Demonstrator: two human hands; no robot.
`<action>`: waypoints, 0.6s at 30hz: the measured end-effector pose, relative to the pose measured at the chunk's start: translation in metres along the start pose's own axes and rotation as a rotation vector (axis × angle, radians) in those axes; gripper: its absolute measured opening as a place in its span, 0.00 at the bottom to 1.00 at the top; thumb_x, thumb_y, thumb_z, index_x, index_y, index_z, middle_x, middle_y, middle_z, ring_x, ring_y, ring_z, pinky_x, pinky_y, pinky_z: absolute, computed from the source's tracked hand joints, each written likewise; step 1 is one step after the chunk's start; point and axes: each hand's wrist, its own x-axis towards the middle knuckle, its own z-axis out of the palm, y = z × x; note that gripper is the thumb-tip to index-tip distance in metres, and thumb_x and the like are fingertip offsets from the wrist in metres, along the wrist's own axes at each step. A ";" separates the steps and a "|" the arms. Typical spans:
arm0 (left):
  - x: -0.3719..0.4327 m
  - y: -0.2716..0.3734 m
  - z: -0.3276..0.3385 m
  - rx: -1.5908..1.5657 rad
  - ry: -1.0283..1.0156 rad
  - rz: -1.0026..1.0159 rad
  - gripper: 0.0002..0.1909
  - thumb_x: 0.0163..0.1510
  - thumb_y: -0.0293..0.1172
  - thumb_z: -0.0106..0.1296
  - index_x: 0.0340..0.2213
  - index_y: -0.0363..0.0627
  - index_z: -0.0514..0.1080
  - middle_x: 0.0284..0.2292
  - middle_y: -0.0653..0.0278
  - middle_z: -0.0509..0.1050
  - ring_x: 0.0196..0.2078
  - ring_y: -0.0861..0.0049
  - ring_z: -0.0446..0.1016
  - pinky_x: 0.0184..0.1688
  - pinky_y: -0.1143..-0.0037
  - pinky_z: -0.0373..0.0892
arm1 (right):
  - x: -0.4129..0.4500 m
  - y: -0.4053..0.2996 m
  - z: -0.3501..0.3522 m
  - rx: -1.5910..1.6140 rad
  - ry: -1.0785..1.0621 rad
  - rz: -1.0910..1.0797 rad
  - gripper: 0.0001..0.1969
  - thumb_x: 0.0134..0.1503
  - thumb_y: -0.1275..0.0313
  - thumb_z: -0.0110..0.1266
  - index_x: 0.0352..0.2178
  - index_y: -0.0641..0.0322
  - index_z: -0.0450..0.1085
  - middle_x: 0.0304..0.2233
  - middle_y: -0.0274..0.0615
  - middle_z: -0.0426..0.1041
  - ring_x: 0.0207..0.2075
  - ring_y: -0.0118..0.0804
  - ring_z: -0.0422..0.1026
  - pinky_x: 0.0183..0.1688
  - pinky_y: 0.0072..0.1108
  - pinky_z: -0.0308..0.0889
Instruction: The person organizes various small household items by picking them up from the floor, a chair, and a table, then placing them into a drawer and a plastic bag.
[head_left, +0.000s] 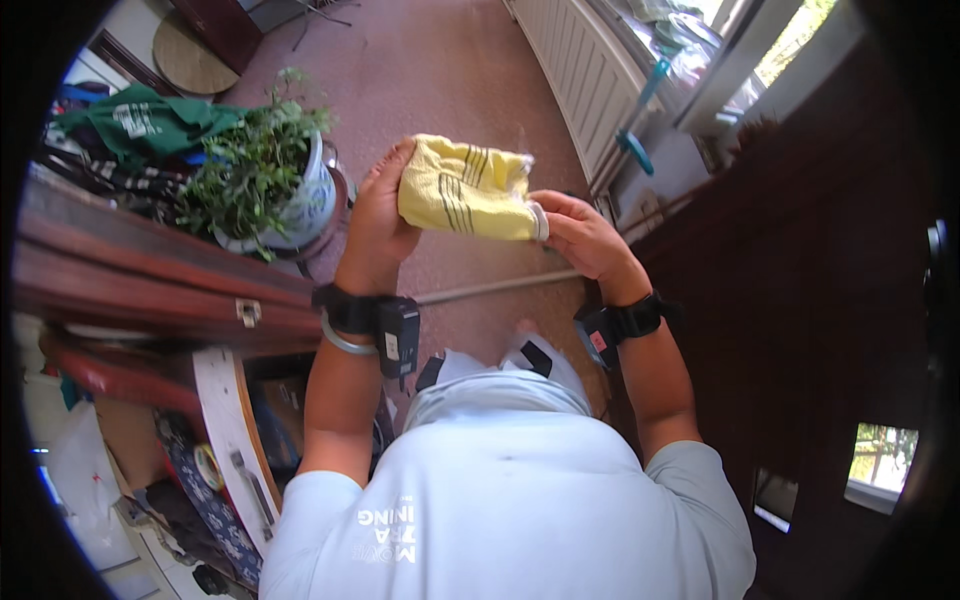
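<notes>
A yellow exfoliating bath mitt (469, 191) of crinkled fabric, with dark stripes and a whitish edge at its opening, is held up between my hands at chest distance. My left hand (384, 206) grips its closed left end, thumb along the near top side; the other fingers are partly hidden behind the cloth. On the other side, my right hand (589, 236) pinches the white-trimmed edge between thumb and fingers. Both wrists carry black straps with small boxes, the left box (399, 337) and the right box (596, 337). A pale bangle (349, 343) circles my left forearm.
A leafy plant in a blue-and-white pot (309, 202) stands to the left, by a heap of clothes (142, 124). A white radiator (577, 75) lines the right wall. Dark wooden furniture (772, 300) rises close at right; a wooden door edge (165, 270) is at left.
</notes>
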 end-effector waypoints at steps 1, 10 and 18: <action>0.017 0.005 0.007 0.007 0.001 0.010 0.08 0.51 0.31 0.42 0.31 0.39 0.65 0.28 0.63 0.70 0.30 0.79 0.70 0.34 0.81 0.67 | 0.018 -0.011 -0.004 0.026 -0.015 0.008 0.17 0.53 0.68 0.41 0.41 0.70 0.58 0.34 0.39 0.67 0.32 0.27 0.68 0.33 0.16 0.64; 0.170 0.017 0.005 0.792 0.094 0.280 0.07 0.49 0.30 0.44 0.27 0.37 0.67 0.23 0.66 0.70 0.25 0.84 0.68 0.29 0.84 0.65 | 0.164 -0.063 -0.070 -0.083 0.261 -0.229 0.08 0.51 0.72 0.44 0.32 0.66 0.63 0.28 0.35 0.68 0.28 0.24 0.67 0.31 0.15 0.64; 0.324 0.016 -0.063 0.811 -0.480 -0.151 0.10 0.45 0.30 0.51 0.30 0.38 0.68 0.26 0.69 0.70 0.28 0.87 0.67 0.32 0.84 0.64 | 0.313 -0.104 -0.160 0.199 0.363 -0.085 0.14 0.54 0.65 0.40 0.32 0.67 0.62 0.29 0.41 0.68 0.29 0.30 0.69 0.32 0.21 0.66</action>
